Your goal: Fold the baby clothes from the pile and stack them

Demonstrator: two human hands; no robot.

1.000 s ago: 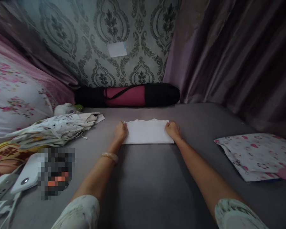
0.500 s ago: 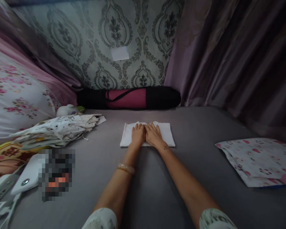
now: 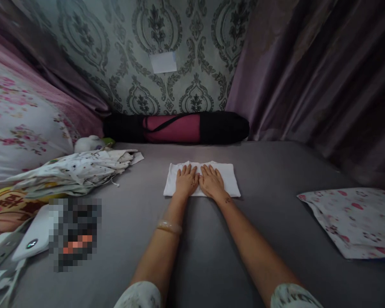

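A folded white cloth, its exact kind unclear, lies flat on the grey bed sheet in front of me. My left hand rests palm down on its left half, fingers stretched forward. Beside it, my right hand lies flat on the cloth too, fingers spread. The thumbs almost meet near the cloth's middle. Both palms cover part of the fabric. A bangle circles my left forearm.
At the far right is a folded patterned cloth. Crumpled fabric, a white power bank and a power strip lie to the left. A long black and pink bag lies against the wall.
My two hands have moved slightly apart on the cloth, the right one shifting right and its fingers spreading. The view has tilted down a little.
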